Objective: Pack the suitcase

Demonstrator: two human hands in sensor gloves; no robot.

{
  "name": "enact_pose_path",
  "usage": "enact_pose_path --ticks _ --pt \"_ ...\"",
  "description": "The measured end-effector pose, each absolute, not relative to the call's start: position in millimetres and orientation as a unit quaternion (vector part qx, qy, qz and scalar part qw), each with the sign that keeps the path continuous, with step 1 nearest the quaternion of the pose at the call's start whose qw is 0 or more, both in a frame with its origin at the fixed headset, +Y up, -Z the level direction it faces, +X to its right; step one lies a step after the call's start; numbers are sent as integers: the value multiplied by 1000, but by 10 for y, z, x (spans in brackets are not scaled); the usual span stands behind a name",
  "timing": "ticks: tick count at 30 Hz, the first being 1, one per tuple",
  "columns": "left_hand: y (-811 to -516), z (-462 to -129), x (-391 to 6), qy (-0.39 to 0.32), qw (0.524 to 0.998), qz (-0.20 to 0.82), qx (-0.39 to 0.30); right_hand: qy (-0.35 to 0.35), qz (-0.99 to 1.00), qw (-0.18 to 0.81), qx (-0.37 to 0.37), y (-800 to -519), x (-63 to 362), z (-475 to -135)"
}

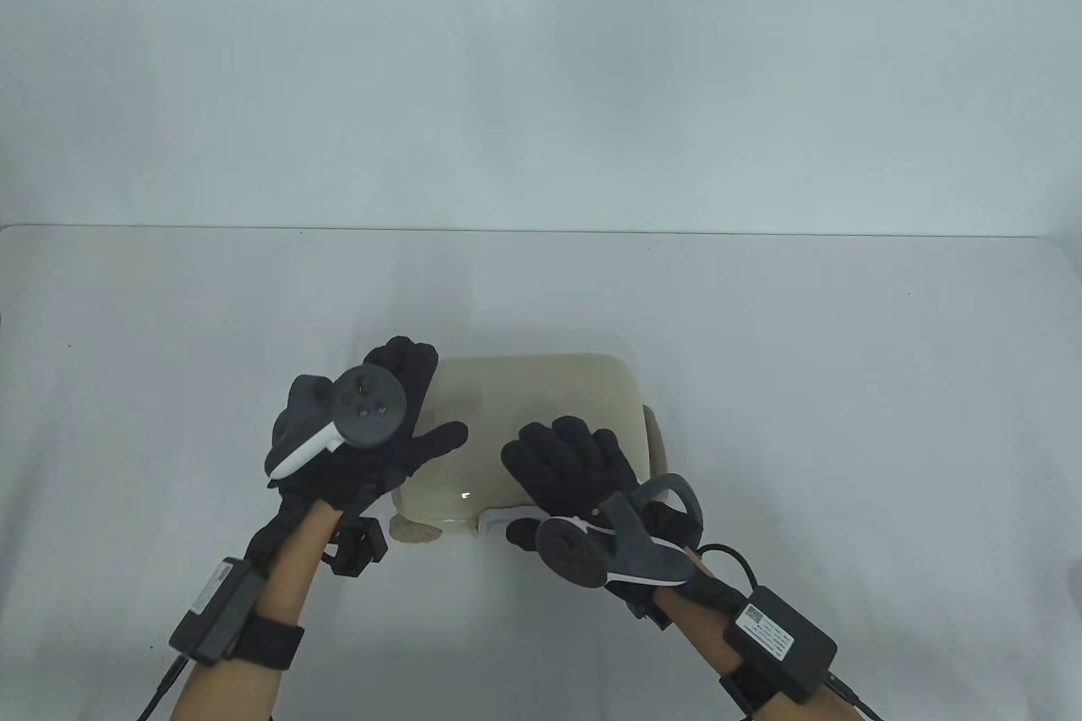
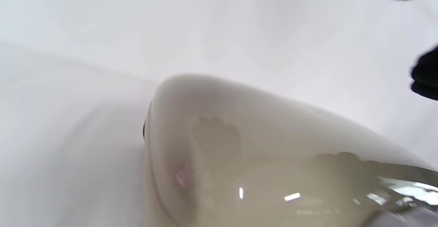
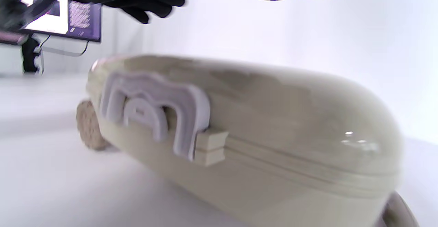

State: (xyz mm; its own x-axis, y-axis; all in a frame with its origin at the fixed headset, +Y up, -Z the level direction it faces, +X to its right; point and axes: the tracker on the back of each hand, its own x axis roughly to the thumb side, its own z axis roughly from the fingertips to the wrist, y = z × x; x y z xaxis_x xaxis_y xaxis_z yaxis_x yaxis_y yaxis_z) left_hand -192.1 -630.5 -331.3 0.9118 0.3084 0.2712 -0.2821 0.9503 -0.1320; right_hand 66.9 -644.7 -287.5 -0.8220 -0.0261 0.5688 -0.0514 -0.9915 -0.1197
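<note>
The beige suitcase [image 1: 541, 417] lies closed and flat on the white table [image 1: 845, 383], lower centre of the table view. The left hand [image 1: 363, 434] and right hand [image 1: 575, 467] hover above its lid, fingers extended, gripping nothing.

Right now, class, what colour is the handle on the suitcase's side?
Pale lilac-white, against the beige suitcase; the handle shows best in the right wrist view.

suitcase [image 1: 541, 404] on table [image 1: 169, 383], hands above
</note>
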Motion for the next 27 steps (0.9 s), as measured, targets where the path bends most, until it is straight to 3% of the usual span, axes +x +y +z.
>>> enact_pose_path --ticks 8,14,27 --pt "-6394 -2805 -1963 -161 985 58 2 -17 973 107 205 -6482 1260 -2953" --pt "-6567 -2767 -2031 -158 985 67 -3 -31 978 80 189 -6619 1404 -2926" --pt "-6645 -2800 -2066 -157 985 75 -17 -34 980 70 183 -6624 1398 -2916"
